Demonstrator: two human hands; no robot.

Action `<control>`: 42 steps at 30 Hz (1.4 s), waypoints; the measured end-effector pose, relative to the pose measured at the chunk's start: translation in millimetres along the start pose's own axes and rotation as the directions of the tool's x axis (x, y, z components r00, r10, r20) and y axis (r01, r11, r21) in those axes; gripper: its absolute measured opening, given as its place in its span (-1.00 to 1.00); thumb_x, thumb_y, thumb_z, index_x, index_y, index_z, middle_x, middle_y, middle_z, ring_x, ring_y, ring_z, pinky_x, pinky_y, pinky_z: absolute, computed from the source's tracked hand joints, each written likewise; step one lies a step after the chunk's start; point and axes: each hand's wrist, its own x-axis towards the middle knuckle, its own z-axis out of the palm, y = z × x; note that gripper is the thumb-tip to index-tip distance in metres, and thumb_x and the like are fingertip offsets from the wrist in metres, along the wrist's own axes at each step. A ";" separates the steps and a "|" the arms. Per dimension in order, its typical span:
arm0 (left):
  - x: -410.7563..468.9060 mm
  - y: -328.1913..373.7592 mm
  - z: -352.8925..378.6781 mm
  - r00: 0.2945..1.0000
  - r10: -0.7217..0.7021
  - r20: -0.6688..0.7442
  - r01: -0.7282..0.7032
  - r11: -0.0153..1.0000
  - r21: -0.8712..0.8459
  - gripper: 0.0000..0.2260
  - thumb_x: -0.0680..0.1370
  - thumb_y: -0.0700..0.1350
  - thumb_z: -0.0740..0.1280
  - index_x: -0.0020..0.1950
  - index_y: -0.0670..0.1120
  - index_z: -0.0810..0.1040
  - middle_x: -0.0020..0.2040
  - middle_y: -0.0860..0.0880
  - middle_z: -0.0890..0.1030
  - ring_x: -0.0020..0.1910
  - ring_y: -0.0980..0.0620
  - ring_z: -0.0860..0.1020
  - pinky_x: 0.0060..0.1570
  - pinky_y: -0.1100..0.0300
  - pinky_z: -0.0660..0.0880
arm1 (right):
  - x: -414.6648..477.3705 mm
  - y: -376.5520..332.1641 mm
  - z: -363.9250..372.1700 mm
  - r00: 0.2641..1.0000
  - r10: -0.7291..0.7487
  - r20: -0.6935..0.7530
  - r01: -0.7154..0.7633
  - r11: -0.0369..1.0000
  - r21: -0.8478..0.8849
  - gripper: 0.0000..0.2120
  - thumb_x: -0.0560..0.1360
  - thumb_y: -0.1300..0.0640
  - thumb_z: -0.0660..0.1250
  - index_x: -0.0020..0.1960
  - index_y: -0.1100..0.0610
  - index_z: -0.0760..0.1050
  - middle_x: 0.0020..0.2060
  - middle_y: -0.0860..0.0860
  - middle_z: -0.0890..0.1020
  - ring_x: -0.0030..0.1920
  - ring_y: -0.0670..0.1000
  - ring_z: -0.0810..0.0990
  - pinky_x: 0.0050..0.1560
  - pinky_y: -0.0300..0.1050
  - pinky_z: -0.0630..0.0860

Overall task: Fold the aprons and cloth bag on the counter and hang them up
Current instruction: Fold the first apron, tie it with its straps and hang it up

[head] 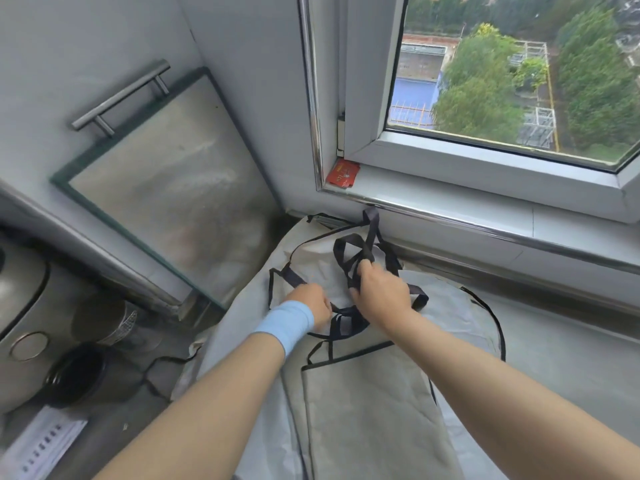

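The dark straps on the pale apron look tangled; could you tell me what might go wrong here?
The right hand and left hand both grip the looped straps; pulling could tighten them into a knot. The left edge of the apron lies near a thin cable beside a dark container; dragging the cloth might snag it.

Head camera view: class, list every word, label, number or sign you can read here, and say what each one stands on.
Nothing here can be read as text.
Red packet on the window sill: light printing, too small and blurred to read.
Printed sheet at the lower left: rows of dark marks, too blurred to read.
Grey aprons and black straps: no print shows.
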 end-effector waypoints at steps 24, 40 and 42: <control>22.2 2.1 37.6 0.994 0.100 0.036 -0.003 0.364 -0.931 -0.67 0.50 -0.13 0.43 0.26 -0.09 0.53 0.10 -0.07 0.63 -0.02 -0.04 0.65 0.06 0.15 0.58 | 41.7 -12.6 -35.9 0.928 0.136 0.346 -0.366 0.173 0.914 -0.85 0.46 0.40 0.40 -0.15 0.19 0.52 -0.32 0.10 0.58 -0.41 0.01 0.58 -0.39 -0.19 0.58; 27.9 -3.3 -20.6 0.983 -0.142 -0.115 0.029 0.744 -0.668 -0.39 0.41 -0.07 0.52 0.40 -0.17 0.40 0.30 -0.11 0.51 0.26 -0.17 0.51 0.31 0.01 0.43 | -42.3 34.4 35.8 0.931 -0.299 0.211 0.274 0.951 0.142 -0.25 0.41 -0.08 0.36 0.52 0.08 0.21 0.45 0.02 0.35 0.44 0.08 0.32 0.44 -0.05 0.24; 26.6 -7.7 -28.9 0.970 -0.177 -0.169 0.019 0.744 -0.668 -0.50 0.42 -0.17 0.50 0.32 -0.18 0.45 0.20 -0.10 0.54 0.25 -0.16 0.51 0.24 0.14 0.43 | -40.9 38.8 37.8 0.928 -0.272 0.255 0.262 0.962 0.075 -0.20 0.44 -0.09 0.40 0.56 0.06 0.12 0.52 -0.02 0.24 0.49 0.06 0.24 0.44 -0.07 0.23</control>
